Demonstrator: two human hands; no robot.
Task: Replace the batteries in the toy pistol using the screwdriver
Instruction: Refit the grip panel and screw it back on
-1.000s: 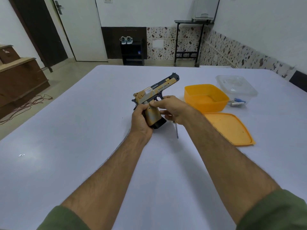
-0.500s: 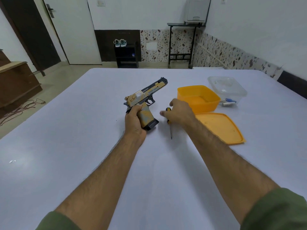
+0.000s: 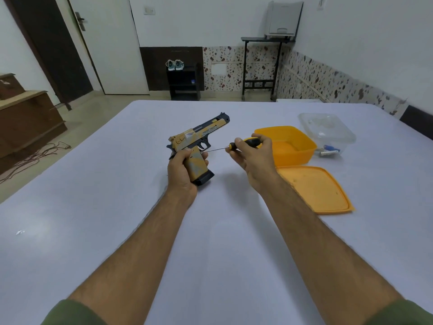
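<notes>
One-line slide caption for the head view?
Left hand grips toy pistol while right hand aims screwdriver at its grip.

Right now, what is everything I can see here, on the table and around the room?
toy pistol: one, tan and dark, held up over the table by its grip
screwdriver: one, black and yellow handle, tip pointing at the pistol's grip
tub: one, orange, open, right of the hands
lid: one, orange, flat on the table in front of the tub
clear box: one, see-through, behind the tub
batteries: a few, count unclear, beside the clear box
table: one, pale lilac
shoes: one pair, pale, on a dark stand by the far wall
left hand: grips the pistol
right hand: holds the screwdriver
</notes>
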